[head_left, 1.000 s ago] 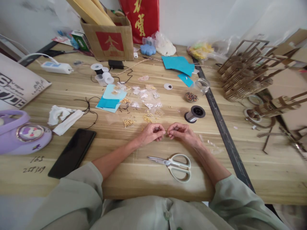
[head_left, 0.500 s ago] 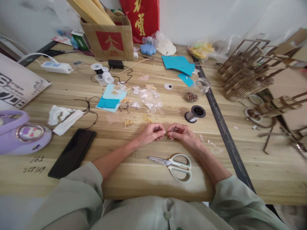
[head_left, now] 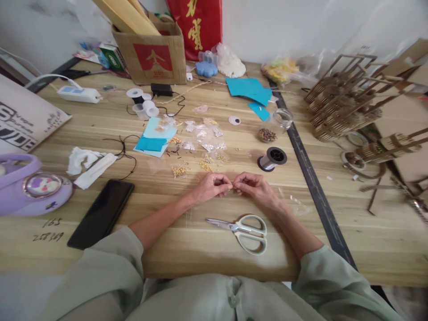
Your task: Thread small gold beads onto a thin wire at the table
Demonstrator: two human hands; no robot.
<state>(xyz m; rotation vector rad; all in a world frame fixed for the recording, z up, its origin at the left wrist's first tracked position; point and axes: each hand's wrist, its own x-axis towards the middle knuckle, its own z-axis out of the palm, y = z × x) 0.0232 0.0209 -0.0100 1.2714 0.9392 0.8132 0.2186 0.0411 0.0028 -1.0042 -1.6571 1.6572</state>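
My left hand [head_left: 213, 187] and my right hand [head_left: 253, 187] meet fingertip to fingertip above the middle of the table. Both are closed in a pinch, and whatever sits between the fingers is too small to make out. Just below them lie white-handled scissors [head_left: 245, 229], blades pointing left. Small heaps of gold beads [head_left: 179, 171] are beyond my left hand, near clear packets of silvery pieces [head_left: 207, 138]. Past my right hand stands a spool of thin wire [head_left: 272, 159]. Behind that is a clear tub of brown beads [head_left: 267, 134].
A black phone [head_left: 100, 214] and a lilac bag [head_left: 36, 187] lie to the left. Blue sheets [head_left: 152, 143] are left of the packets. A dark strip [head_left: 314, 187] crosses the table at right, beside brown slatted frames [head_left: 344, 107]. A cardboard box [head_left: 154, 58] stands at the back.
My fingertips have shifted very slightly while staying pinched together. Everything else on the table lies as before.
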